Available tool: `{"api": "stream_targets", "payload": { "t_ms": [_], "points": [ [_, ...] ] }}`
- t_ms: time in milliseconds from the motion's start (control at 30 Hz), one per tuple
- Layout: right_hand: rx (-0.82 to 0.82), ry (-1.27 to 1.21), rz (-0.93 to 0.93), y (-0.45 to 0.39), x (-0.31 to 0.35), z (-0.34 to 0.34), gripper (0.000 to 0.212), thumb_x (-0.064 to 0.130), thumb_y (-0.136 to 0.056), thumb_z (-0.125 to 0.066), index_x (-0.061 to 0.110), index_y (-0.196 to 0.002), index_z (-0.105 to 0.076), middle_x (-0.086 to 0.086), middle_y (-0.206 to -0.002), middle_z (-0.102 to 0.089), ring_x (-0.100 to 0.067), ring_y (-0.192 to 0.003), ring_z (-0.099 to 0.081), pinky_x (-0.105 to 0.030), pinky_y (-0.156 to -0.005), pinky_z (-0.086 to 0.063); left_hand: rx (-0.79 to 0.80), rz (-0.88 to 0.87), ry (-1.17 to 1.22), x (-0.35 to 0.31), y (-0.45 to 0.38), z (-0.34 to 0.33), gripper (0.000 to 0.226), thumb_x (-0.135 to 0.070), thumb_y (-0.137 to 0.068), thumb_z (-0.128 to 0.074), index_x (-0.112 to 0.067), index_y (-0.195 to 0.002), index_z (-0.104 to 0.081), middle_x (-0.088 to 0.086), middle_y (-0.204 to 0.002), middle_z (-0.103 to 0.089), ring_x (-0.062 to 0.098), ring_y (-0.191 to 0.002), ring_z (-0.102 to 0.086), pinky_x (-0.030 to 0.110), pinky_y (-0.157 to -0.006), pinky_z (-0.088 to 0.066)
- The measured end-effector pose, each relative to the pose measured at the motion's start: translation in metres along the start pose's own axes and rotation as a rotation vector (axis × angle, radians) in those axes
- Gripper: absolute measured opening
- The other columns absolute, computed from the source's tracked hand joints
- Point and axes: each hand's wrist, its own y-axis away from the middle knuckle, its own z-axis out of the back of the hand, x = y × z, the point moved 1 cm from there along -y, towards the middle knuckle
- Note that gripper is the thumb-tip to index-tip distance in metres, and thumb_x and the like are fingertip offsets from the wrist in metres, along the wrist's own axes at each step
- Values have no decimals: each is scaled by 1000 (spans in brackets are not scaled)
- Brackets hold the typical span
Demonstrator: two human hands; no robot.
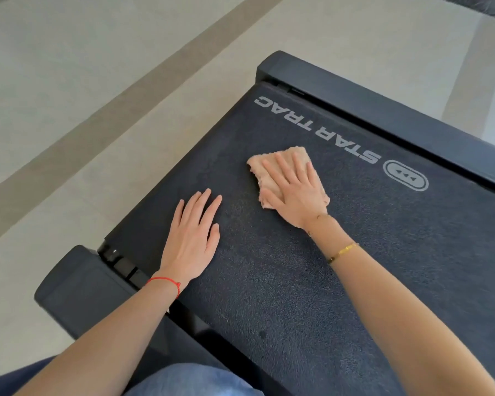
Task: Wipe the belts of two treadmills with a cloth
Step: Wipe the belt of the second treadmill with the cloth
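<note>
A dark textured treadmill belt (312, 267) with grey "STAR TRAC" lettering fills the middle of the head view. A folded peach cloth (272, 162) lies flat on the belt near the lettering. My right hand (293, 190) presses on the cloth with straight, spread fingers and covers most of it. My left hand (193, 238) rests flat on the bare belt to the left of the cloth, near the belt's rear edge, fingers straight and holding nothing.
The treadmill's dark side rails (383, 110) and rear end caps (77, 284) frame the belt. Pale tiled floor (83, 95) with a darker stripe lies beyond the rear end. My knee in blue jeans (189, 381) shows at the bottom.
</note>
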Motion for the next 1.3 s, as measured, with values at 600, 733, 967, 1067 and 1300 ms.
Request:
{"api": "stream_targets", "payload": {
  "t_ms": [600,733,967,1067,1300],
  "points": [
    [-111,-122,-227,-31,42,1,60,28,-105,-20,16,-157,7,-12,-165,-4,-31,-152,1,-46,-123,0,-15,3,-11,-1,1,-2,57,-35,-101,-22,-20,-155,-31,6,-162,-27,24,-151,-23,50,-124,-18],
    [-59,-91,96,13,65,-10,56,38,-107,-20,18,-158,-8,-7,-165,-4,-26,-153,1,-40,-123,7,-24,-9,-8,1,2,-3,56,-33,-101,-27,-19,-155,-30,6,-162,-27,24,-150,-23,49,-124,-18],
    [-75,-33,-113,-33,-8,2,57,42,-107,-14,19,-158,-2,-5,-165,5,-24,-152,8,-41,-123,7,-18,9,-20,-1,2,-3,57,-35,-101,-21,-20,-156,-29,5,-163,-26,24,-151,-22,50,-123,-19],
    [-55,-133,-257,-83,-8,17,55,34,-108,-13,16,-158,1,-8,-165,5,-27,-152,9,-43,-123,6,-26,16,-21,-1,1,-3,57,-35,-101,-22,-20,-155,-29,5,-162,-27,24,-150,-23,50,-123,-19],
    [-41,7,215,-110,80,10,55,32,-108,-18,14,-158,-7,-11,-165,-6,-29,-152,1,-46,-123,0,-46,-5,-7,1,1,-7,57,-31,-99,-30,-19,-154,-32,5,-162,-27,24,-150,-23,50,-123,-19]
  ]
}}
